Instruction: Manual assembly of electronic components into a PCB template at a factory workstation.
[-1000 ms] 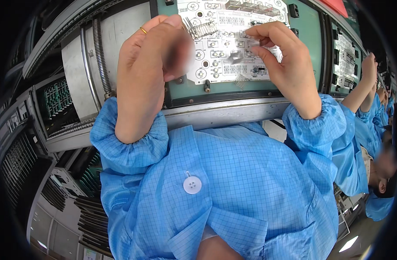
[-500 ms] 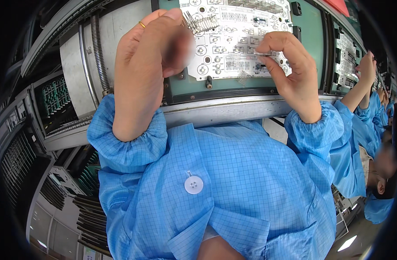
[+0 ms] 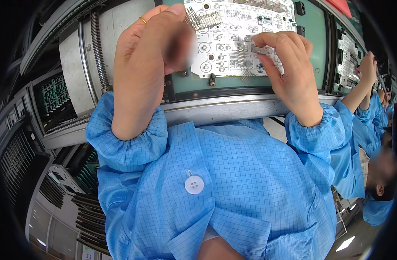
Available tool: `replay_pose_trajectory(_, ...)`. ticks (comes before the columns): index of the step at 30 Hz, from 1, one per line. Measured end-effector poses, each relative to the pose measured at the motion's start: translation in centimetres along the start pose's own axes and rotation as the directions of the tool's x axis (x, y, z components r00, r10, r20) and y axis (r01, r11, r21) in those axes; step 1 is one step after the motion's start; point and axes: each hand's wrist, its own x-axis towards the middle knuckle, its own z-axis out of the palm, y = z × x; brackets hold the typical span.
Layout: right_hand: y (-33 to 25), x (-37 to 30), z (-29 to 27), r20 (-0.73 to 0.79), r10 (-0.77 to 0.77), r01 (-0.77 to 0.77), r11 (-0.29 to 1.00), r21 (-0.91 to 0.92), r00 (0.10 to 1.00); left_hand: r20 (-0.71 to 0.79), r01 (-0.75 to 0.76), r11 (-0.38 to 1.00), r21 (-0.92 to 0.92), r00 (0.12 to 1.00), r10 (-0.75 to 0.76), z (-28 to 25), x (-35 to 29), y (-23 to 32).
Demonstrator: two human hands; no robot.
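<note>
My left hand, with a ring on one finger, is closed on a bundle of comb-like metal pin strips that juts out over a white circuit board. Part of this hand is blurred. Between the thumb and forefinger of my right hand is a small flat grey metal piece, held just above the board. Thin see-through pin strips show near the board's lower edge; whether they lie on it I cannot tell. Printed marks and round metal contacts cover the board.
A green carrier with black clips surrounds the board. In front runs a metal rail. To the left are a threaded rod and racks of boards. At the right, a co-worker's hand is over another board.
The grey piece in my right hand has turned from edge-on to show its flat face, and the hand has shifted slightly left. The board and carrier have moved slightly right in view.
</note>
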Motion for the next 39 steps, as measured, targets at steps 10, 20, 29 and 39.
replay_pose_trajectory(10,-2.2,-2.4,0.2,0.053,0.099,-0.103,0.991,0.084,0.994,0.007,-0.014,0.999,0.033,1.000,0.014,0.1,-0.1,0.1)
replay_pose_trajectory(20,-1.0,-4.1,-0.5,-0.135,0.304,-0.271,0.938,0.217,0.943,-0.006,0.000,0.996,0.094,1.000,0.001,0.6,-0.1,0.1)
replay_pose_trajectory(29,1.9,-2.6,-0.2,-0.115,0.140,-0.129,0.987,0.098,0.983,0.016,-0.003,1.000,0.021,1.000,0.002,0.2,0.1,-0.2)
replay_pose_trajectory(39,2.6,-2.6,0.4,-0.083,0.133,-0.125,0.988,0.096,0.988,0.019,0.003,0.995,0.101,1.000,-0.005,0.2,0.1,0.1)
